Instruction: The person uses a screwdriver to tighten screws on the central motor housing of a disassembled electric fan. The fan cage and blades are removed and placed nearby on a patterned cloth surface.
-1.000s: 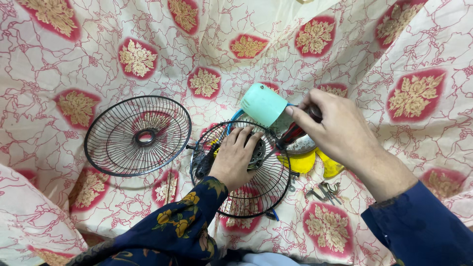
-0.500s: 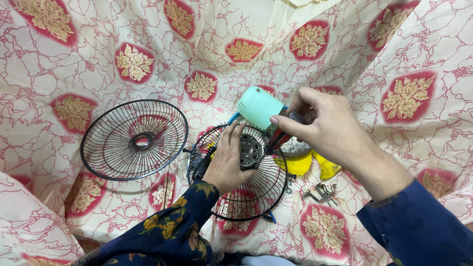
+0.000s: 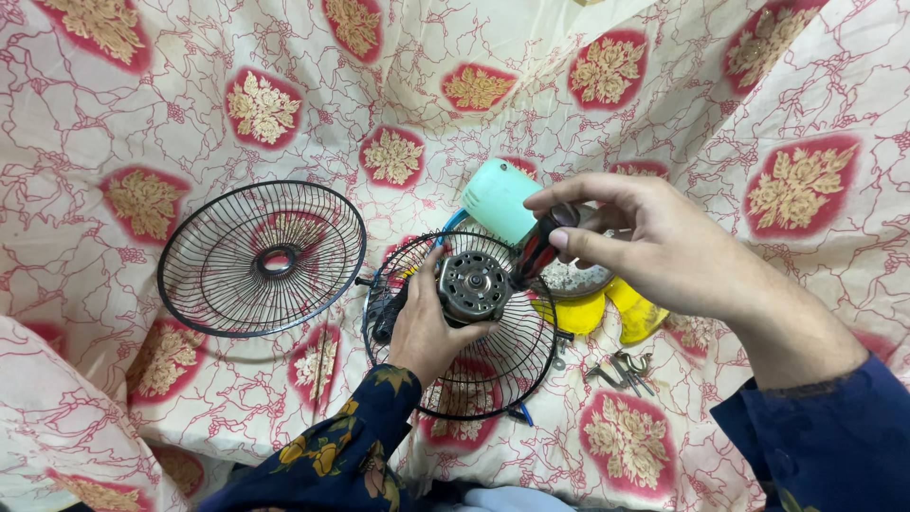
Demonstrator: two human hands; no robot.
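At frame centre, the left hand grips the fan motor inside the rear grille, right hand at 3 o'clock pinching a screwdriver to it; loose front grille at 9 o'clock.

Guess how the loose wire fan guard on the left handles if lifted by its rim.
The wire fan guard is probably light: thin wires, mostly open gaps. Likely stiff, given its ring and hub, though single wires may bend. It lies flat on the patterned cloth, so it shouldn't roll, but could slide.
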